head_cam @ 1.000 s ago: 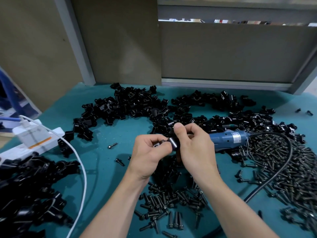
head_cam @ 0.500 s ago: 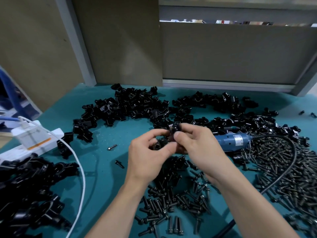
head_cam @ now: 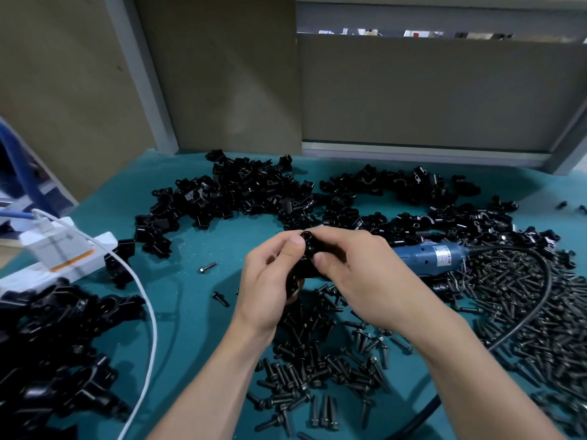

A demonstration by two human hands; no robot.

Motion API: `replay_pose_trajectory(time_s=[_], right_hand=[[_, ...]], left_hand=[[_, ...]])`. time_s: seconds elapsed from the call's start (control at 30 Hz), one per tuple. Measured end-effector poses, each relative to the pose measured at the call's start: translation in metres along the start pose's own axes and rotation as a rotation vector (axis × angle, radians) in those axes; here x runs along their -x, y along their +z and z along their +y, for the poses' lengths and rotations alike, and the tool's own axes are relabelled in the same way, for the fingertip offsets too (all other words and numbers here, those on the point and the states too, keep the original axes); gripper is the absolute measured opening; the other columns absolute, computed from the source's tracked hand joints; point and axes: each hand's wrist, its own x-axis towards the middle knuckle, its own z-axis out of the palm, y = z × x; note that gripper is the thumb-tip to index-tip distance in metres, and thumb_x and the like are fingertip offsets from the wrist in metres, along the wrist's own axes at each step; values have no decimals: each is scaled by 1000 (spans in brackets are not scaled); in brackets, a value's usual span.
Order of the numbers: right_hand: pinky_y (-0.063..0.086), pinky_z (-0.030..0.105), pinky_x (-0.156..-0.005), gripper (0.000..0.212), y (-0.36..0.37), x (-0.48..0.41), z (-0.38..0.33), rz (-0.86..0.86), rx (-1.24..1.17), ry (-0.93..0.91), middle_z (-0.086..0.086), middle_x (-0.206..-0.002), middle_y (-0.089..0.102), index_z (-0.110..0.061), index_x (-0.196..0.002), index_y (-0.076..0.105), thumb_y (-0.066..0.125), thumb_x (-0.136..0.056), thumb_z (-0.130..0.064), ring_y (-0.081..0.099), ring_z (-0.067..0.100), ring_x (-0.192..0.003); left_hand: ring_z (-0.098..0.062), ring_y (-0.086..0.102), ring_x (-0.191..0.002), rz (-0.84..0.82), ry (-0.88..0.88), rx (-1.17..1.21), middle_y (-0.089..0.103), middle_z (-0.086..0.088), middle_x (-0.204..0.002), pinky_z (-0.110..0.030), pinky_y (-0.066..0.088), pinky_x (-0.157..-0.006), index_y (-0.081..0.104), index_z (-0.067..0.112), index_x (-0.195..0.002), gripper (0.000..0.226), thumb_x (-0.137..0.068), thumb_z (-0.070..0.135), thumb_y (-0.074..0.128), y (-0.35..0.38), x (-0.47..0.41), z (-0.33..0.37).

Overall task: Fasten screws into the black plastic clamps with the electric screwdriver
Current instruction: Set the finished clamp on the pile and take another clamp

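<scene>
Teal surface (head_cam: 190, 249): matt, finely scuffed. Blue electric screwdriver (head_cam: 438, 254): smooth plastic body, slight sheen, pale printed label. Heaped clamps (head_cam: 254, 192) behind it: black plastic, glossy edges. The held clamp (head_cam: 307, 246) left of it looks the same. Loose screws (head_cam: 524, 296) right of it: dark metal, dull sheen. Its cord (head_cam: 541, 300): black, matt. Far left of it: white plastic power strip (head_cam: 63, 258), smooth white cable (head_cam: 149, 312).

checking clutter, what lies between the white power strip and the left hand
Head view: a white cable, a few black clamps, one loose screw, else bare teal mat.
</scene>
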Motion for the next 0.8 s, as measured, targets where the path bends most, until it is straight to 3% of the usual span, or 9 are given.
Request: replay_pose_trajectory(time_s=[0.13,0.37,0.47,0.57,0.63,0.73,0.8], right_hand=[[60,47,-89,43,-1,3,-3,-28,38,23,-13,-105,76,-59,-131,57,59,-103,-26,72,23,-98],[59,36,-95,46,0,3,1,7,-101,62,-17,-105,78,-45,-122,73,78,-90,-13,75,7,-92],[60,33,-89,53,2,2,3,50,-43,79,-20,-97,78,-61,-106,72,82,-83,-14,74,8,-92],[62,36,-86,41,4,0,6,95,-68,136,-18,-91,79,-44,-110,78,83,-83,-14,75,7,-87],[63,38,-83,35,4,0,8,130,-92,174,-16,-89,79,-38,-110,78,82,-86,-13,75,8,-85],[63,34,-83,47,5,-1,8,167,-76,236,-11,-100,79,-38,-125,70,80,-87,-12,74,8,-89],[62,34,-80,45,6,-2,7,155,-53,254,-8,-98,80,-34,-124,69,80,-87,-11,75,12,-85]], left_hand=[[1,64,-64,-4,-23,-17,76,7,-86,-9,46,-54,80,22,-107,27,-98,32,56,-2,0,0],[-7,49,-51,-37,-87,-1,73,-4,-84,-22,33,-44,80,25,-108,36,-93,47,55,-3,3,-2],[-11,65,-67,57,-22,-166,77,4,-91,-30,49,-58,80,32,-103,34,-93,50,54,0,5,-6],[-14,69,-86,249,89,-353,76,11,-100,-33,57,-77,77,43,-101,28,-90,57,56,2,4,-8],[-9,70,-93,189,116,-342,75,14,-108,-30,56,-81,78,44,-102,24,-87,57,63,1,3,-8],[-15,72,-105,90,21,-307,78,9,-108,-45,57,-92,80,36,-105,34,-74,49,81,2,1,-6],[-18,74,-103,104,-35,-269,80,6,-103,-48,58,-95,82,29,-102,37,-68,41,88,2,-1,-4]])
